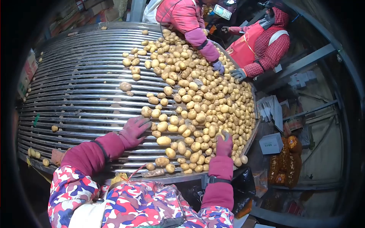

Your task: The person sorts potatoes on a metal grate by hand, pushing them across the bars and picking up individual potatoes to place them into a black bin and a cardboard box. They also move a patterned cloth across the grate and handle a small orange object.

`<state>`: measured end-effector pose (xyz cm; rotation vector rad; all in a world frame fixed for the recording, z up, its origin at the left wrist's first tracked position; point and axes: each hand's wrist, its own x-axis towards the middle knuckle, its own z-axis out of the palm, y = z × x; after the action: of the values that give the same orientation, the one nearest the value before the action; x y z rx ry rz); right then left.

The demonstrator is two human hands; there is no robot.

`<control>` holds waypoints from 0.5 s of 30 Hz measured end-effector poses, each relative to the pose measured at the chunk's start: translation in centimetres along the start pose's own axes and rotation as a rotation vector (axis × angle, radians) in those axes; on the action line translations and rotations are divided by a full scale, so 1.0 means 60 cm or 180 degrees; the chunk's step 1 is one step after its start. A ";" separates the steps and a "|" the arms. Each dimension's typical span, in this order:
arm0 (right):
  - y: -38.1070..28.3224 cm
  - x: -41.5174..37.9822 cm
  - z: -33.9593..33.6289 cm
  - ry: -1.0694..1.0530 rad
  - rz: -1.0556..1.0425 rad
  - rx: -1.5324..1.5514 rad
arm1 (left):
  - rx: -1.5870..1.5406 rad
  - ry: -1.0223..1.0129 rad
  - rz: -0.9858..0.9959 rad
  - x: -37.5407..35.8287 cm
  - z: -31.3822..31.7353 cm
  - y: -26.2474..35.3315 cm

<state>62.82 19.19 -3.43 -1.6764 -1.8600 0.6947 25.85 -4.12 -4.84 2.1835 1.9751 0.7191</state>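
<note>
Many potatoes (192, 114) lie heaped over the right part of a metal roller table (80, 95). My left hand (134, 132), in a dark pink glove, rests on the bars at the heap's left edge. Its fingers are stretched out beside the nearest potatoes, and it holds nothing. My right hand (224, 144), gloved alike, is at the near right part of the heap, its fingers curled round a potato (219, 136) that is partly hidden. Close to my body, more potatoes and a brownish lump (153, 173) lie along the near edge.
Across the table two people work, one's purple glove (218, 67) and the other's grey glove (238, 74) in the potatoes. A white box (271, 144) and orange net sacks (286, 161) stand to the right. A black plastic bag (243, 184) is beside my right forearm.
</note>
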 end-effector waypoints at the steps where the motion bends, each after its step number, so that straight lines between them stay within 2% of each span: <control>1: -0.027 -0.004 -0.009 0.0018 -0.0160 -0.0284 | 0.0015 0.0034 0.0028 0.001 0.000 0.004; 2: -0.052 -0.002 -0.013 0.0040 -0.0327 -0.0562 | 0.0008 0.0021 -0.0002 0.002 0.002 0.005; 3: -0.079 0.007 -0.006 -0.0449 0.0002 -0.1199 | -0.0001 0.0068 0.0030 0.004 0.003 0.004; 4: -0.095 0.014 0.008 -0.0470 0.0012 -0.1192 | -0.0007 0.0109 0.0070 0.003 0.002 0.005; 6: -0.123 0.026 0.033 -0.1153 0.0075 -0.2447 | 0.0038 0.0048 0.0022 0.006 -0.003 0.007; 7: -0.131 0.033 0.032 -0.1218 0.0068 -0.2239 | 0.0044 0.0063 0.0023 0.009 -0.005 0.007; 10: -0.117 0.040 0.044 -0.1308 -0.0104 -0.2442 | 0.0074 0.0087 0.0055 0.003 0.001 0.004; 15: -0.106 0.010 0.047 -0.1115 -0.0697 -0.2539 | 0.0112 0.0096 0.0033 0.002 0.005 0.003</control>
<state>56.27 19.11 -1.06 -1.8200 -2.7692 0.1432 26.15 -3.98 -4.98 2.2172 2.0073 0.7283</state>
